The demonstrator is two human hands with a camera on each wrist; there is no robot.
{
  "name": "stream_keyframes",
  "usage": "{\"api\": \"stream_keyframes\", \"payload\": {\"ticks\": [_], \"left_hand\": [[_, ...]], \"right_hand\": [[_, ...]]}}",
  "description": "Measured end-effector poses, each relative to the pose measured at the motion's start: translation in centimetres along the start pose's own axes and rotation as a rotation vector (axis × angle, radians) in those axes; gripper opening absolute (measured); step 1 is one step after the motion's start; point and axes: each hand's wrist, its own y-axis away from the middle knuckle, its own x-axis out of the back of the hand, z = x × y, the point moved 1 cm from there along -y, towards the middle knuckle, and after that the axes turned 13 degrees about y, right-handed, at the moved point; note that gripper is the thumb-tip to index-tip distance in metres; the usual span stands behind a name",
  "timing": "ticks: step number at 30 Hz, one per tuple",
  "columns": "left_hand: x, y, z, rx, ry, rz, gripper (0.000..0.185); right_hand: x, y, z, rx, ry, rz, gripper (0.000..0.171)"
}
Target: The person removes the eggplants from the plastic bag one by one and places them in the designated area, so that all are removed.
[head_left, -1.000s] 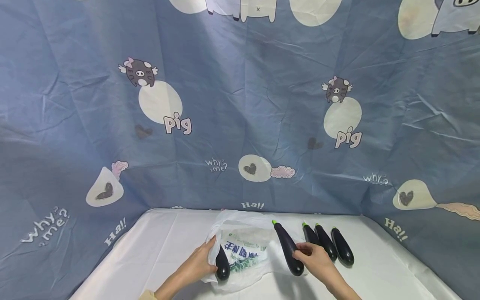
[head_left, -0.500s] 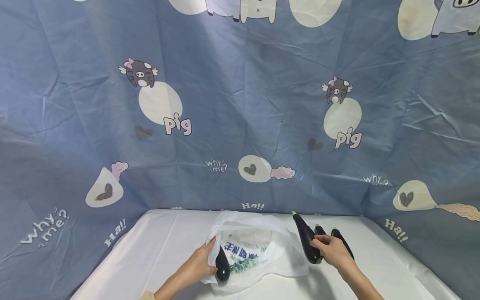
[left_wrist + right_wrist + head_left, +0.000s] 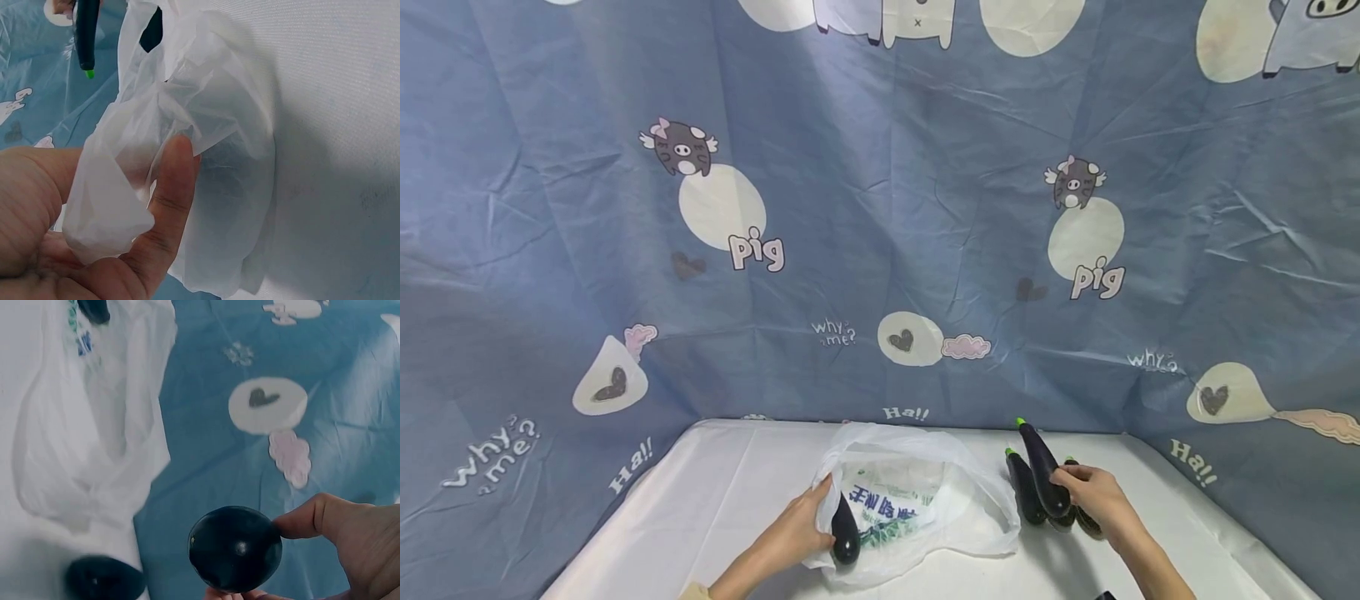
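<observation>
A white plastic bag (image 3: 940,533) with blue and green print lies with its mouth spread on the table. My left hand (image 3: 801,525) grips the left edge of the bag, its fingers folded around the film (image 3: 106,206). Beside that hand's fingers, a dark purple eggplant (image 3: 846,533) shows inside the bag. My right hand (image 3: 1097,493) pinches another eggplant (image 3: 1037,462) near its thick end, green stem pointing away. In the right wrist view, the rounded end of this held eggplant (image 3: 234,550) sits between thumb and fingers. Several eggplants (image 3: 1021,487) lie below it, partly hidden.
The white-covered table (image 3: 722,483) ends at a blue patterned cloth (image 3: 850,208) hanging upright behind it. The bag's right edge (image 3: 1011,517) lies close to the loose eggplants. A small dark object (image 3: 1105,596) pokes in at the bottom edge.
My right hand has moved right with its eggplant, from over the bag's right side to above the loose eggplants. The bag's right side now shows spread out. My left hand has stayed put.
</observation>
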Motion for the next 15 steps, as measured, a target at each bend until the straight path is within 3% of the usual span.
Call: {"api": "stream_keyframes", "payload": {"ticks": [4,10,15], "left_hand": [[0.0,0.0,0.0,0.007,-0.004,0.001,0.093],[0.0,0.0,0.0,0.003,-0.016,0.004,0.093],[0.0,0.0,0.0,0.003,-0.019,0.001,0.092]], "right_hand": [[0.7,-0.6,1.0,-0.018,-0.024,-0.035,0.079],[1.2,-1.7,2.8,-0.034,-0.059,-0.019,0.073],[1.5,-2.4,4.3,-0.062,-0.071,-0.015,0.079]]}}
